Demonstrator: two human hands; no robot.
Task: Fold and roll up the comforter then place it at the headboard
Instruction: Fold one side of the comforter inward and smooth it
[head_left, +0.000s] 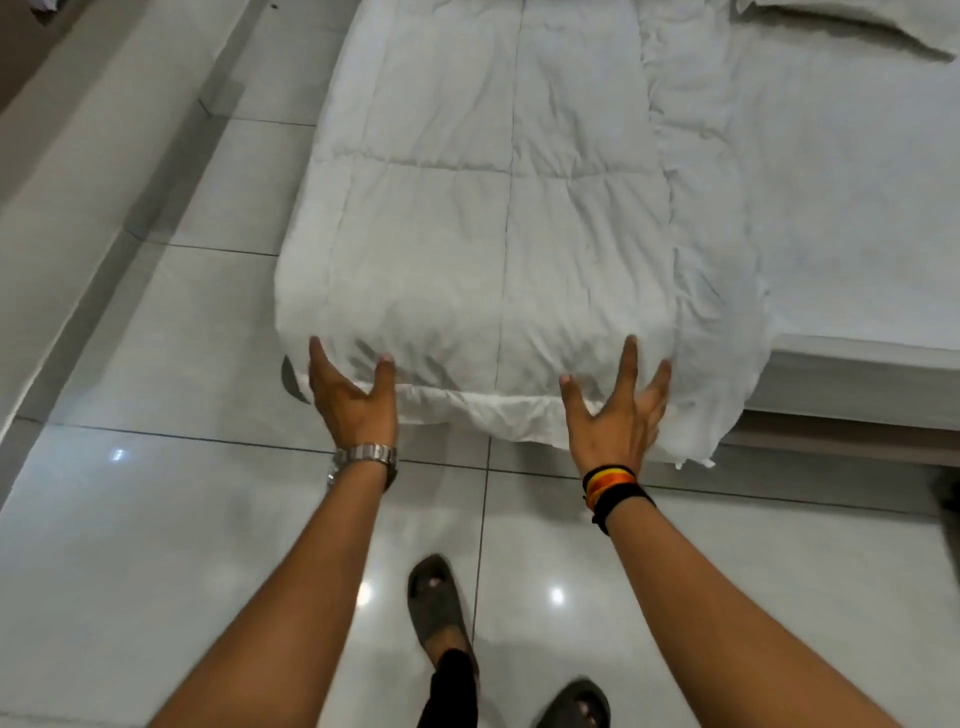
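Note:
The white quilted comforter (493, 218) lies folded into a long strip along the left side of the bed, running away from me. Its near end bulges over the foot of the bed, with a loose flap hanging below it. My left hand (353, 395), with a metal watch on the wrist, presses flat against the left part of that near end, fingers spread. My right hand (618, 410), with coloured bands on the wrist, presses the right part in the same way. Neither hand grips the fabric.
The bed (841, 208) with its white sheet fills the right side, and a pillow (857, 21) lies at the far top right. Glossy white floor tiles (156, 545) surround me. A pale wall (78, 130) runs along the left. My sandalled feet stand below.

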